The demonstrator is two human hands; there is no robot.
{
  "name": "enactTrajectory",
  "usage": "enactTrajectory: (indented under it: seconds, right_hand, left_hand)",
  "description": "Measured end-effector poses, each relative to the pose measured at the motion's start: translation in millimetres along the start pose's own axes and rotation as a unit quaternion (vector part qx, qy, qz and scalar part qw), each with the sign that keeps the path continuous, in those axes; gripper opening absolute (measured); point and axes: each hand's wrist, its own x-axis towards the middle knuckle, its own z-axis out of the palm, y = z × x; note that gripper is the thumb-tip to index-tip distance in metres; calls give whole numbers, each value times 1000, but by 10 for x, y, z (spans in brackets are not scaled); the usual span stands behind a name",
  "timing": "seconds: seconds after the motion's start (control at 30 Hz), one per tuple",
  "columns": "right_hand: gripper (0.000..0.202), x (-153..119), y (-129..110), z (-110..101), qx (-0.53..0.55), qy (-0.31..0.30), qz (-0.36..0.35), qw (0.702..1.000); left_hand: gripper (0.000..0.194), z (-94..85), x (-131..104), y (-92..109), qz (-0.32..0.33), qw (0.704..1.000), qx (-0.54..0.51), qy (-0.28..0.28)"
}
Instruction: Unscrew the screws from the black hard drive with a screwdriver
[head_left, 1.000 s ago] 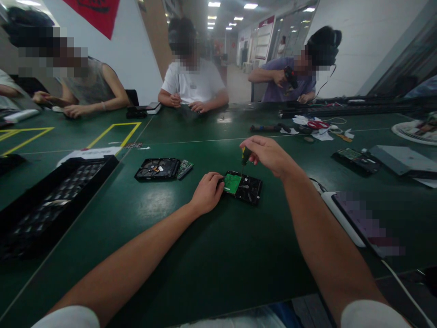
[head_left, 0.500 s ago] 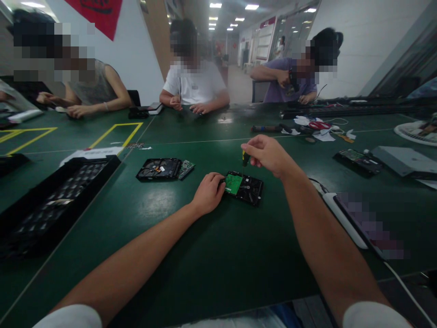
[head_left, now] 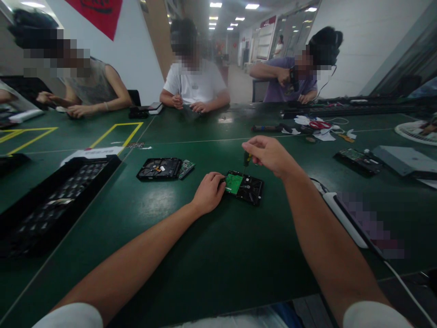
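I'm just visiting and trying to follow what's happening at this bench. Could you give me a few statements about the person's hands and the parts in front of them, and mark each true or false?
1. The right hand holds a small screwdriver upright over the hard drive. True.
2. The left hand lies flat on the table, well away from that drive. False: it rests against the drive's left edge.
3. The drive's green circuit board faces up. True.
4. A second drive lies to the right of the one in hand. False: it lies to its left.
5. A black tray sits at the left of the green table. True.
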Motion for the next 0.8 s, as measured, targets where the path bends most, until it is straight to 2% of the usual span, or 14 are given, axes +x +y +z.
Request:
enactTrajectory:
  seconds: [0.13,0.4,0.67,0.8]
  right_hand:
    - [29,-13,-26,16,2,25,33,999]
    - [14,23,17,30,60,-14,15,998]
    - [20,28,38,7,25,-26,-5,999]
    - [25,0,-3,16,15,-9,22,1000]
  left_hand:
    - [29,11,1,-13,3,1000,1,2]
    - [29,22,0,-27,6,1000,3,3]
    - [28,11,4,-9,5,1000,4,2]
    - [28,5,4,-5,6,1000,4,2]
